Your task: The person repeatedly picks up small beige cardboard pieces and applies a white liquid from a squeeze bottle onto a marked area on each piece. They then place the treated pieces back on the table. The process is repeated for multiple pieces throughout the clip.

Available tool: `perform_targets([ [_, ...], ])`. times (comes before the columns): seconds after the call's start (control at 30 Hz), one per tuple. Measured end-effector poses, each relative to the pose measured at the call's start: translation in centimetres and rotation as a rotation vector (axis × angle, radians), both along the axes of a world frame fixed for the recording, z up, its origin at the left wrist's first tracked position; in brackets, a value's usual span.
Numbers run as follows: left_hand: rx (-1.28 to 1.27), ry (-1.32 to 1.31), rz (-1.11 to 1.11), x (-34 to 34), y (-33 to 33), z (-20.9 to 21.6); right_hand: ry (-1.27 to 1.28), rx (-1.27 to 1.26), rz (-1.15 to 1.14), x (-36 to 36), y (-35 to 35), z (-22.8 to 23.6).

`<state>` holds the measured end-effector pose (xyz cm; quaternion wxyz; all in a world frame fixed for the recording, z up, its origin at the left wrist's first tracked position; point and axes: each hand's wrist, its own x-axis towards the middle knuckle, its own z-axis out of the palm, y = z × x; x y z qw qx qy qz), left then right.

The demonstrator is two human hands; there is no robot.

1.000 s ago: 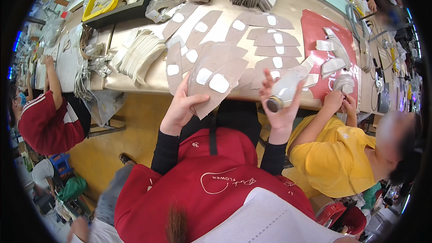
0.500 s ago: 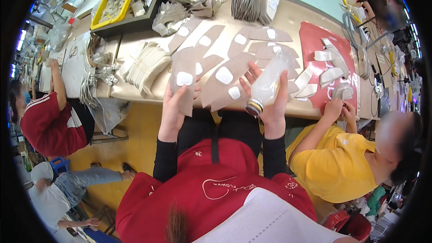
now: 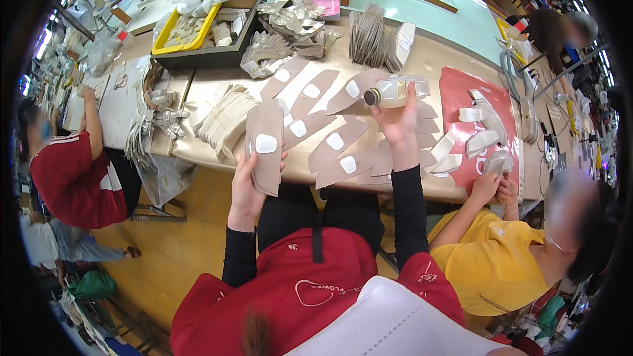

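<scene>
My left hand (image 3: 245, 188) is closed on a taupe cut piece (image 3: 265, 168) with a white patch, held upright at the table's near edge. Farther out over the table, my right hand (image 3: 399, 125) grips a clear bottle (image 3: 395, 92). It is tipped on its side, its dark cap pointing left, and some pale content shows inside. Between and beyond my hands lie several more taupe pieces, such as one piece (image 3: 356, 137) with its white patch face up; some overlap. A stack of cream pieces (image 3: 224, 117) is just left of my left hand.
A dark tray (image 3: 217, 59) with a yellow bin (image 3: 175, 45) stands at the far left, beside a heap of silvery parts (image 3: 290, 23). Bundled taupe pieces (image 3: 368, 36) stand at the back. A red sheet (image 3: 455, 92) carries curved pieces; a co-worker in yellow (image 3: 491, 260) works at the right.
My right hand has carried the bottle away from me, turning it from slanted cap-down toward me to nearly level, cap left. My left hand still holds the taupe piece. The view has shifted slightly.
</scene>
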<state>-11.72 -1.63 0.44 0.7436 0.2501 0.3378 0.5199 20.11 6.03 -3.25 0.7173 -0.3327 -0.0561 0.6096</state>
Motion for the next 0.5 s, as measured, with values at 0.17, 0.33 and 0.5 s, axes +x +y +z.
perform_targets([
  [0.17,0.036,0.009,-0.019,0.7,0.2,-0.1,0.103,0.154,0.215,0.1,1.3,0.6],
  [0.33,0.049,-0.120,-0.040,0.7,-0.4,0.5,0.004,0.136,0.166,-0.2,3.6,1.1],
  [0.5,0.000,-0.289,-0.098,0.5,-1.0,1.1,-0.219,-0.076,0.047,0.0,3.9,0.3],
])
